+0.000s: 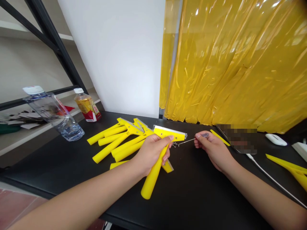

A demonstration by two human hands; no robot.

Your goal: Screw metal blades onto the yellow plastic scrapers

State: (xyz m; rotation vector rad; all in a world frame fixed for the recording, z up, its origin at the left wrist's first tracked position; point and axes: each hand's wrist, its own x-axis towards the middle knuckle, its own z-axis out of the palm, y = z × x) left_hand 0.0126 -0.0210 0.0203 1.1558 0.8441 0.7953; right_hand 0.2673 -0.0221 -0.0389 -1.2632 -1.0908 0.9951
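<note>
My left hand [153, 151] is closed around a yellow scraper [152, 183], near where its handle meets the wide head. A metal blade edge runs along the top of that head. Between the fingertips of my right hand [207, 145] is a thin screwdriver [189, 140], its shaft pointing left. The screwdriver's tip is close to several small metal parts [175, 145] lying on the black table [192, 191], just below the scraper head. More yellow scrapers [107, 151] lie in a loose pile left of my left hand, some partly hidden by it.
A clear water bottle [59, 118] and a smaller drink bottle [87, 105] stand at the left. On the right are a phone [236, 148] with a white cable [268, 177], a white earbud case [275, 139] and other yellow pieces [287, 166]. Yellow plastic sheeting [235, 64] hangs behind.
</note>
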